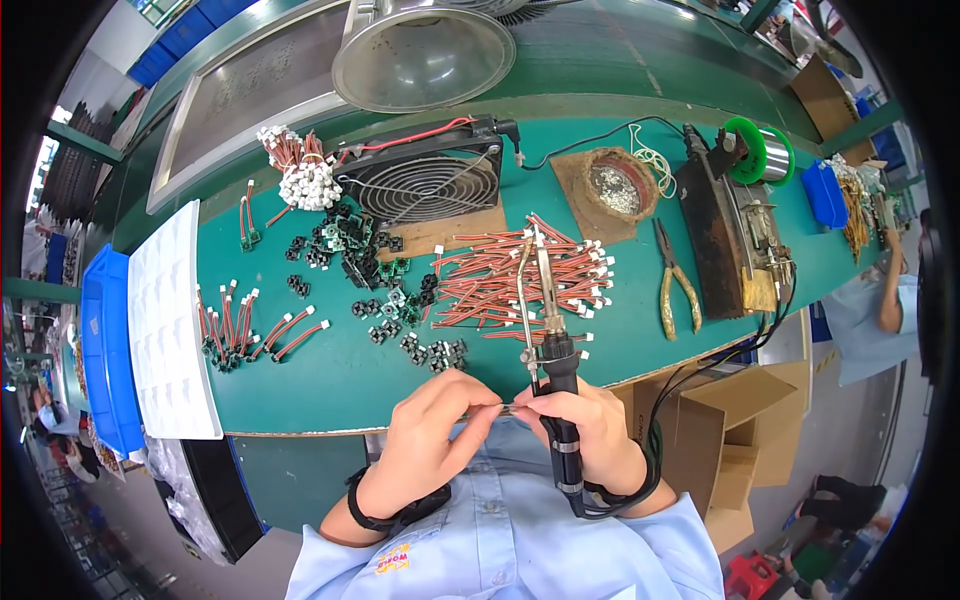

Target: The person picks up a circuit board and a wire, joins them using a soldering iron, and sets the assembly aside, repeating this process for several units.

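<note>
My right hand [597, 430] is wrapped round the black handle of a soldering iron [561, 375], which has a thin metal feed tube along it. The iron's metal tip points away from me, over a pile of red-and-white wire leads [490, 278] with white connectors. Close to my body, the fingertips of my left hand [432, 432] are pinched together and meet those of my right. Something small and thin lies between them, too small to make out. Small black-and-green circuit parts [433, 352] lie beyond my left hand, and several boards with wires attached [232, 335] are further left.
A fan [430, 178] stands at the back, near a round pot [618, 188] of metal bits. Pliers [678, 285], a solder machine [720, 215] and a green wire spool [760, 152] are right. A white tray [172, 330] and blue bin [112, 350] line the left; cardboard boxes [735, 425] stand below right.
</note>
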`<control>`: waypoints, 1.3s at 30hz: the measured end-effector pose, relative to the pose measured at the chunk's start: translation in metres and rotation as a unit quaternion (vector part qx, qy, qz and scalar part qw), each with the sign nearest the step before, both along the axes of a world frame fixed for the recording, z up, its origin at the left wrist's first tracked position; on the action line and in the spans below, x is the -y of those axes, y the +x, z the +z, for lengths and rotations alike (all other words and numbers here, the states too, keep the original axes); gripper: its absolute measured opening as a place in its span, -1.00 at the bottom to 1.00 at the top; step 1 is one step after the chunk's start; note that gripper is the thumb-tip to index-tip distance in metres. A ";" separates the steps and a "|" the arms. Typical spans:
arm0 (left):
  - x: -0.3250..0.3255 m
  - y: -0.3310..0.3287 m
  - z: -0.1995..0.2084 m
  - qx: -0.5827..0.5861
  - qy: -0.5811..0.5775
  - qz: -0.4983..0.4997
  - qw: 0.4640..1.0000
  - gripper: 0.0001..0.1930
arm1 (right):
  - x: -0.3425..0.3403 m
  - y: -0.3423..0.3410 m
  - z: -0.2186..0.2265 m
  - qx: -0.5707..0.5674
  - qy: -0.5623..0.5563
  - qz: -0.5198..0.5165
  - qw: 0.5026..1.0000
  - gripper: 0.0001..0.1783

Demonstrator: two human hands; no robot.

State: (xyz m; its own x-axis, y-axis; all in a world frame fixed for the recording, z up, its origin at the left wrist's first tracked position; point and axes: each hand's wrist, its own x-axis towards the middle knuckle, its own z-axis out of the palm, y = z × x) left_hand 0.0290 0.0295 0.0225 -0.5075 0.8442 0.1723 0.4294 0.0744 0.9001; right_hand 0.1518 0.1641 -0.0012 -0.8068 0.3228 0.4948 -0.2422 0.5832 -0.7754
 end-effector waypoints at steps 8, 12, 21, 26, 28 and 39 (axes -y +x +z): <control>0.004 0.006 -0.002 -0.153 -0.006 -0.018 0.988 -0.80 | 0.006 0.008 0.006 0.072 -0.015 0.036 0.997 -0.58; 0.006 0.008 -0.004 -0.140 -0.010 -0.024 0.990 -0.79 | 0.010 0.008 0.000 0.035 -0.040 0.013 0.999 -0.59; 0.012 0.002 -0.001 -0.157 -0.035 -0.014 0.987 -0.82 | 0.009 0.010 -0.011 -0.011 -0.103 -0.012 0.995 -0.59; 0.018 -0.037 -0.015 -0.237 -0.121 0.093 0.959 -0.71 | -0.003 0.034 -0.017 0.123 -0.326 -0.030 0.937 -0.83; 0.029 -0.042 -0.020 -0.273 -0.159 0.076 0.946 -0.64 | 0.001 0.019 0.001 0.053 -0.481 0.021 0.875 -0.76; 0.017 -0.034 -0.003 -0.410 -0.150 0.031 0.899 -0.79 | 0.010 0.001 0.005 -0.022 -0.257 -0.015 0.966 -0.83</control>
